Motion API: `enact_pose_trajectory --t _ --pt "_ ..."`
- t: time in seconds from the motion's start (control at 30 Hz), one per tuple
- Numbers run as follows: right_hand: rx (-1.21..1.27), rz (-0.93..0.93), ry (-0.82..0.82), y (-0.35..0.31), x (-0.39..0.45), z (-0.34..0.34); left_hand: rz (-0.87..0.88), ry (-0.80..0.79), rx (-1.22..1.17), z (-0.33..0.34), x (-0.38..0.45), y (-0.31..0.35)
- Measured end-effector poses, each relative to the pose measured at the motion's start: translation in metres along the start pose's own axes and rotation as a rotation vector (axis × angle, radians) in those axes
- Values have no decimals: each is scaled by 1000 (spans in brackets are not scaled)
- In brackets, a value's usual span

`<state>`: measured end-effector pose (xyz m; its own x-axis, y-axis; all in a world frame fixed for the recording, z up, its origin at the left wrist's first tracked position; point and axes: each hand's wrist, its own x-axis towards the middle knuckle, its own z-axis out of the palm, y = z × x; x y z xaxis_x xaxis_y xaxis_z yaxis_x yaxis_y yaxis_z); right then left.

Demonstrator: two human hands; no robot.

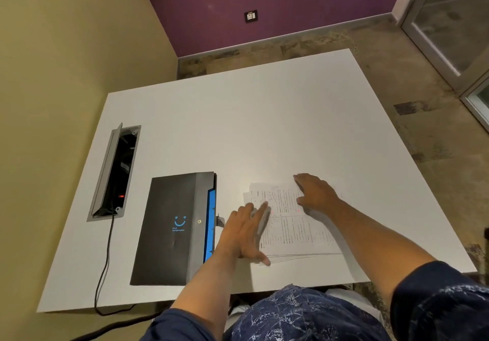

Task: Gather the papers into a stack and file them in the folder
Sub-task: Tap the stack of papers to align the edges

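Note:
Several printed white papers [293, 230] lie in a loose, slightly fanned pile on the white table [264, 118], near its front edge. My left hand [244, 233] rests flat on the pile's left edge, fingers spread. My right hand [316, 192] presses flat on the pile's top right corner. Neither hand grips a sheet. To the left of the papers lies a black folder [172, 228], closed, with a blue smiley logo and blue dividers along its right side.
An open cable box [116, 172] is set into the table at the left, with a black cable [104, 264] running over the front edge. A yellow wall borders the left side. Carpeted floor lies beyond the far and right edges.

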<state>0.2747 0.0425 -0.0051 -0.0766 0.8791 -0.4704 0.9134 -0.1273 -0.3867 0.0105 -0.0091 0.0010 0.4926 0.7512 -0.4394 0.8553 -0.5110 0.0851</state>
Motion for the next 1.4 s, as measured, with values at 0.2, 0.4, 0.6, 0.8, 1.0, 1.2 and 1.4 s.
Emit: enact_pose_trajectory --t 0.2,0.4,0.6,0.8,1.0,1.2,1.4 --pt "-178 -8 -81 -19 15 1 248 -21 130 8 -6 11" --pt "-292 -85 -89 -19 17 3 278 -67 135 2 -6 13" --pt "-247 -119 -139 -12 17 -4 337 -90 128 5 -6 11" --pt "-326 -87 -63 -21 16 7 378 -151 179 3 -3 14" --pt "-184 68 -67 -14 17 6 381 -156 173 5 -2 13" --pt "-106 94 -36 -14 10 8 365 -137 134 8 0 8" --pt "-131 99 -25 -23 7 9 380 -124 162 9 2 9"
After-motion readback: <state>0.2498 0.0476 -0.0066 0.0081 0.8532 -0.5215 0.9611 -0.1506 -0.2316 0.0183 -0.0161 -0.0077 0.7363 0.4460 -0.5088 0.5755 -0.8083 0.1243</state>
